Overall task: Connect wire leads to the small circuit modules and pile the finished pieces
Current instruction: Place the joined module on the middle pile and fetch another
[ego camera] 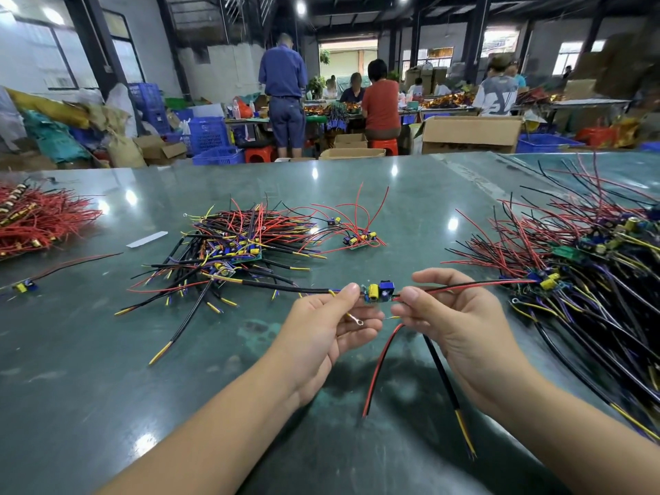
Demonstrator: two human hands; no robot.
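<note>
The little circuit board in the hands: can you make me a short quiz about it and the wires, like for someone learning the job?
1. True or false: both hands hold the module above the table.
2. Which colour is the big round part on the module? A) yellow B) white C) pink
3. Fill in: the red wire and the black wire hang below the ____ hand.

Key:
1. True. The left hand and right hand pinch its two ends.
2. A
3. right
</note>
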